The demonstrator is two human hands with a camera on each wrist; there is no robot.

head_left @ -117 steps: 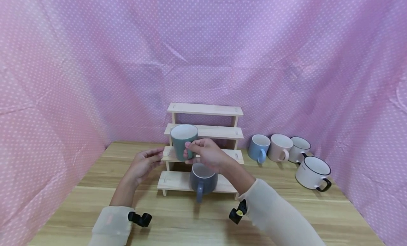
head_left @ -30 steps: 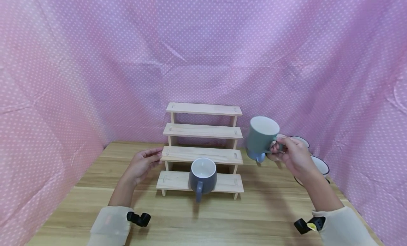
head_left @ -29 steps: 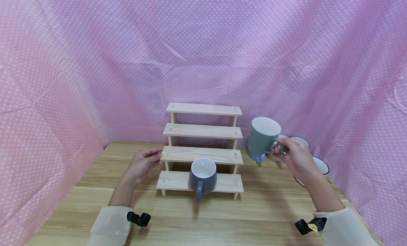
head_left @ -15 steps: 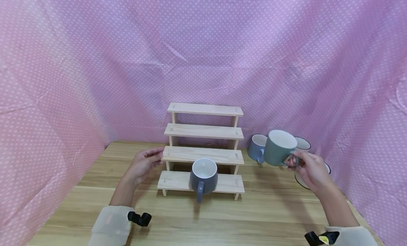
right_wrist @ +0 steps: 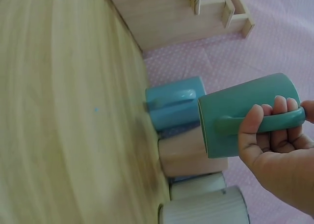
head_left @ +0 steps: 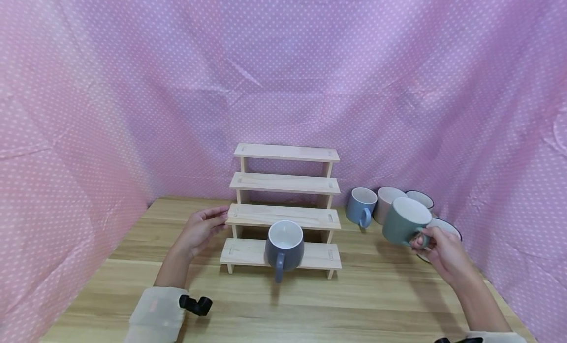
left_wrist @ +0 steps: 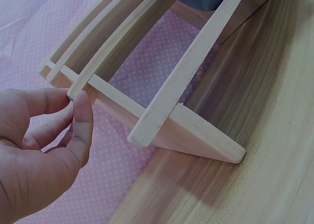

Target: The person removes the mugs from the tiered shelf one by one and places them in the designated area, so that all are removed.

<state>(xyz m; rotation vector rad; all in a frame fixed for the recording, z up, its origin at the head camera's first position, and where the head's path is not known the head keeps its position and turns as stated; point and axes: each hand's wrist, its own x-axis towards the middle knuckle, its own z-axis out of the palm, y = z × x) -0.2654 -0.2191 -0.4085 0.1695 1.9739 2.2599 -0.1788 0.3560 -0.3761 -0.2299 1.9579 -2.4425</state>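
My right hand (head_left: 444, 253) holds a green mug (head_left: 400, 225) by its handle, white inside and upright above the table at the right. Seen from the right wrist, fingers curl through the mug's handle (right_wrist: 274, 122). My left hand (head_left: 199, 232) pinches the left end of a board of the four-tier wooden shelf (head_left: 283, 216), second from the bottom. In the left wrist view its thumb and index finger (left_wrist: 46, 102) meet at the board's corner. A dark grey mug (head_left: 284, 249) stands on the lowest tier, handle toward me.
Right of the shelf, a blue mug (head_left: 361, 205) and a pink mug (head_left: 386, 200) stand on the wooden table (head_left: 310, 308). Two white dark-rimmed mugs (head_left: 423, 199) are partly hidden behind the green mug and right hand. A pink dotted cloth (head_left: 283, 77) hangs behind.
The green mug has gone from in front of the shelf to the right side, then lower and nearer, uncovering the blue mug and part of the pink one. My left hand stays put.
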